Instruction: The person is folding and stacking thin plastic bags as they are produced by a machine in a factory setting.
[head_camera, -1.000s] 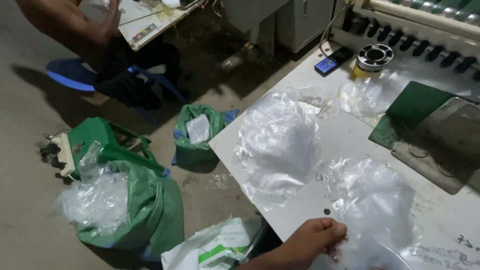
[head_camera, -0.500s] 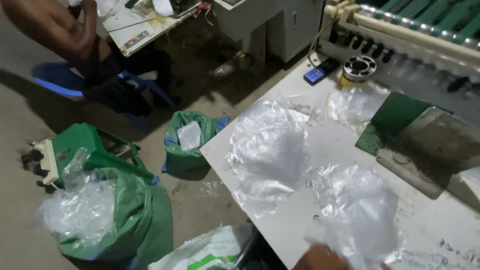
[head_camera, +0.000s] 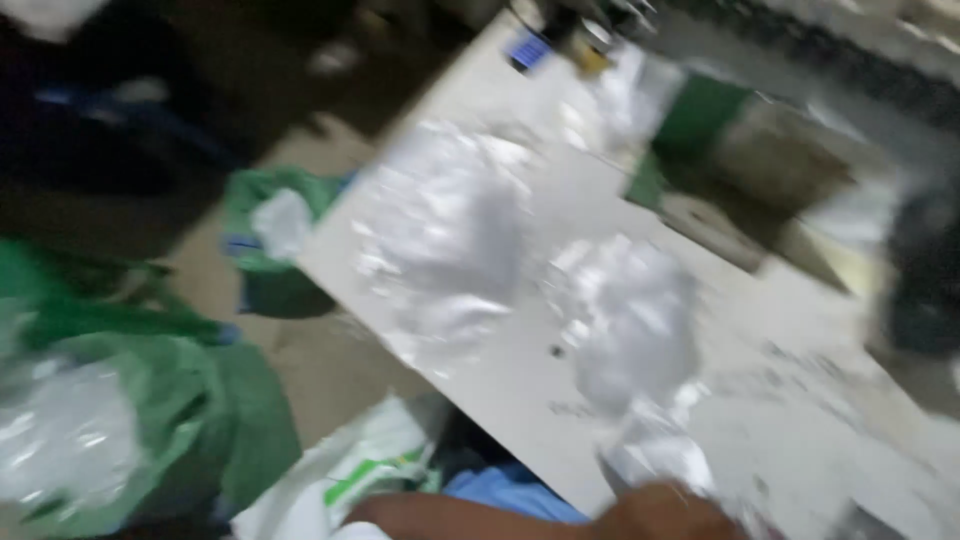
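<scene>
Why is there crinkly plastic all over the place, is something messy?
Yes, it looks untidy. Loose clear plastic bags lie crumpled on the white table, one bunch by the hand. More plastic spills from a green sack on the floor. The picture is blurry, so nothing finer shows.

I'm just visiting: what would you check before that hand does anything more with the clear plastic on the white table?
1. Hand on the near clear plastic bundle: ok, it meets the bundle's lower end at the table's near edge.
2. Grip closed on the plastic: cannot tell, the picture is blurred.
3. Other hand: cannot tell, not in view.
4. Second plastic pile apart from the near bundle: ok, bare white table shows between them.
5. Bundle fully on the table: ok, none seems to hang over the edge.
6. Green sack on the floor holding plastic: ok, beside the table.
</scene>
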